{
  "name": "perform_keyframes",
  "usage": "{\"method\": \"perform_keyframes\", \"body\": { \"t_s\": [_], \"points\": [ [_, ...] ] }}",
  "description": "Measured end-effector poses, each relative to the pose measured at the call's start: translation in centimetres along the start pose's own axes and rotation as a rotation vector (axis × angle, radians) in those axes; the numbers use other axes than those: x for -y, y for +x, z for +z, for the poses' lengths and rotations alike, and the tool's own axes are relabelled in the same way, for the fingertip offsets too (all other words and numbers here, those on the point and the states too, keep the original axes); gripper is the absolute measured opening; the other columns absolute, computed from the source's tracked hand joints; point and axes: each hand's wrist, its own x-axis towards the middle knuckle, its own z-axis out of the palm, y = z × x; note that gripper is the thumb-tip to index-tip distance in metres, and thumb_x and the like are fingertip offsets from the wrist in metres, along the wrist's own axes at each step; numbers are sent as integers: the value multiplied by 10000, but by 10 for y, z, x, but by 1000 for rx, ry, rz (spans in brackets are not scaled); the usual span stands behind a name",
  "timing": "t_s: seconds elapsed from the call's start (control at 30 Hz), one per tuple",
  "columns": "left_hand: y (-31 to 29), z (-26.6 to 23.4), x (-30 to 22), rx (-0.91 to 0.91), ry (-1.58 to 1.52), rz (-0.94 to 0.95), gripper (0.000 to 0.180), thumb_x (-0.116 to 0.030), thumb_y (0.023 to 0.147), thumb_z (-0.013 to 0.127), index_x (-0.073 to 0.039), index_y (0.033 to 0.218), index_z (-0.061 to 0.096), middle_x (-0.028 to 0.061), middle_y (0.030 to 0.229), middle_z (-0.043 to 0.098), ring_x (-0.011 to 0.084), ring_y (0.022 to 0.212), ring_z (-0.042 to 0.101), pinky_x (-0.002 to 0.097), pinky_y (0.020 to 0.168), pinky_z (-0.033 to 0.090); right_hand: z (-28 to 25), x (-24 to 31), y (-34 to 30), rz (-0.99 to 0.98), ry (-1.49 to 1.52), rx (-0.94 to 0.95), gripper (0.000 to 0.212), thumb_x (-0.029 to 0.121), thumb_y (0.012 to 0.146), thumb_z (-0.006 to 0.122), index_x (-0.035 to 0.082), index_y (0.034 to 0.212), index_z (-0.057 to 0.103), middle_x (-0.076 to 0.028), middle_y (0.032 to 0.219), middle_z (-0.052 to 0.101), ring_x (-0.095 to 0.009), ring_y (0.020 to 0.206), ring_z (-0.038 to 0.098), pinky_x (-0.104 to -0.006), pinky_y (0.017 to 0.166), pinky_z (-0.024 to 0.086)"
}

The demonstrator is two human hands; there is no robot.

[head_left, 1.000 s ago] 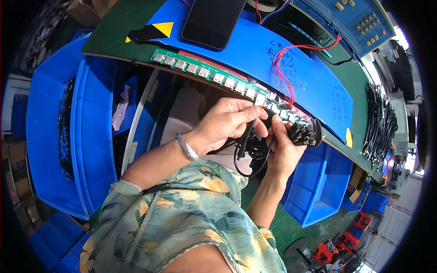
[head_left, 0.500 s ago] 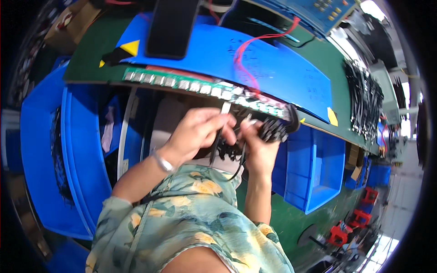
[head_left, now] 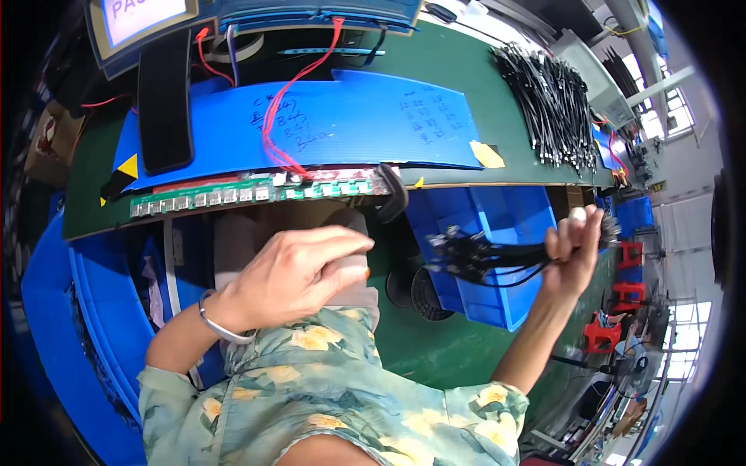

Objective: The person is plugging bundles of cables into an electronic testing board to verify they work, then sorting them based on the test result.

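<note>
well, cables [head_left: 501, 255] in right hand [head_left: 573, 262]

shirt [head_left: 299, 384]: pale green, yellow-flowered | sleeves [head_left: 167, 400]: short, matching | bangle [head_left: 220, 330]: silver

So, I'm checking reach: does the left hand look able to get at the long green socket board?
Probably yes. The left hand looks empty, near the long green socket board, and nothing visible blocks the way; the black cable bundle is off to the right, in the right hand.
</note>
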Motion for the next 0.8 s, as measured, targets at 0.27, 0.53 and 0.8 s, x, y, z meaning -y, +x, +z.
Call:
{"method": "perform_keyframes", "body": {
  "t_s": [0.27,0.53,0.8],
  "points": [
    [98,32,9,9,646,234,351,-166,730,566,16,1016,474,165,1062,471,310,1010,427,401,830,343,-2,82,108,-379,76,62,409,150,856,445,129,506,234,28,468,192,-85,388,178,-236,415,197],
    [152,51,28,230,1162,171,555,-315,714,565,78,1085,438,265,1155,394,369,1087,373,450,948,239,14,90,231,-682,120,-145,292,167,880,370,95,609,289,15,484,230,-109,438,237,-262,464,259],
    [159,53,16,282,1304,260,519,-263,679,571,95,1040,465,288,1091,439,385,1021,432,435,933,268,-28,93,368,-862,528,-296,304,133,788,482,34,569,296,-34,467,374,-149,340,351,-288,345,360]
  ]
}}
